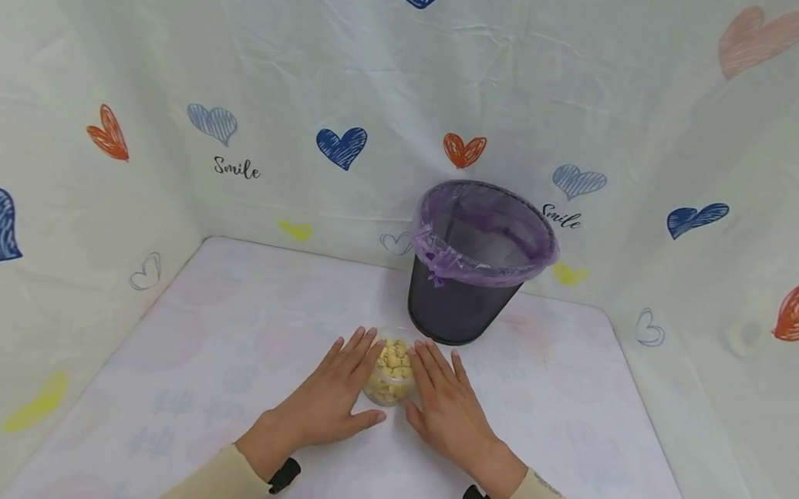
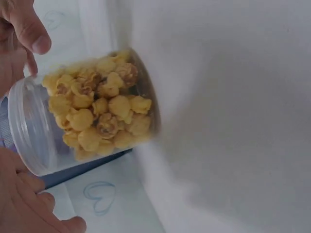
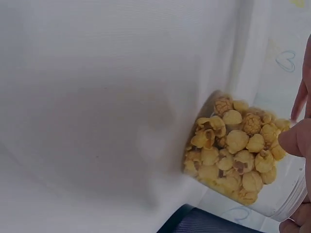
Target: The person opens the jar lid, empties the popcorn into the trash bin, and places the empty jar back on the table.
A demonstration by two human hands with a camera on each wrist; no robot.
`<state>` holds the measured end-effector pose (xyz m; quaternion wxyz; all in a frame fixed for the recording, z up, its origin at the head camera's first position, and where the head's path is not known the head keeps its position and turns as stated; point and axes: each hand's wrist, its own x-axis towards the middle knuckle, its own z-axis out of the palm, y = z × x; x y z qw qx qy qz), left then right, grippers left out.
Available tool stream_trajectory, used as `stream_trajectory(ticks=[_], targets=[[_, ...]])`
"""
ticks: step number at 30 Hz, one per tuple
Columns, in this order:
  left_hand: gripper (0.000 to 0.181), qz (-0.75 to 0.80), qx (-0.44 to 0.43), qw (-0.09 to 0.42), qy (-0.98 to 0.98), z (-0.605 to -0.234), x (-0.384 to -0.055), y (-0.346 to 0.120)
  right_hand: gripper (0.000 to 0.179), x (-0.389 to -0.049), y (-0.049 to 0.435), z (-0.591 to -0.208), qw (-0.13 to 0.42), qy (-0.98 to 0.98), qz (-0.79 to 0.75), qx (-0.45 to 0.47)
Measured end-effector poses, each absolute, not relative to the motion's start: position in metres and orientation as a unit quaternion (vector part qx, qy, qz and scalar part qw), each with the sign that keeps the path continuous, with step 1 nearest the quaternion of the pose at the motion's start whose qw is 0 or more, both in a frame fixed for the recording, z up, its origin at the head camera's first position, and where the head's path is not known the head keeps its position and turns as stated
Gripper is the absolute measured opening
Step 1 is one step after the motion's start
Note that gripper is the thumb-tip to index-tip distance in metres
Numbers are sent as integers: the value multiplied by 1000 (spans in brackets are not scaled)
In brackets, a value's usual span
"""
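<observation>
A clear plastic jar (image 1: pixel 389 394) filled with yellow caramel popcorn (image 3: pixel 238 150) stands upright on the table between the two hands. My left hand (image 1: pixel 326 403) lies along its left side, fingers straight and thumb spread toward the body. On the opposite side, my right hand (image 1: pixel 452 412) mirrors it, its fingertips beside the jar's upper rim. Both hands are close to the jar; firm contact cannot be made out. The left wrist view shows the ridged clear top of the jar (image 2: pixel 31 126). Whether a transparent lid covers it is hard to tell.
Just behind the jar, slightly right, stands a dark bin (image 1: pixel 454 304) lined with a purple bag (image 1: pixel 441 256). The white table (image 1: pixel 241 331) is backed and flanked by a hanging cloth (image 1: pixel 287 64) printed with hearts.
</observation>
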<state>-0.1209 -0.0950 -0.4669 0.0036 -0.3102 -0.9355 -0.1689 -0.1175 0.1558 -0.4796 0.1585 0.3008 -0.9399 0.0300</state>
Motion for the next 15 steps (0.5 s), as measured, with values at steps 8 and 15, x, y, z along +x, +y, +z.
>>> stream_trajectory(ticks=[8,15], targets=[[109,-182,-274,26,-944,-480,-128,-87,81,-113,170,-485,166,-941,36,294],[112,-183,-284,76,-938,-490,-138,-68,79,-108,186,-487,186,-936,57,293]])
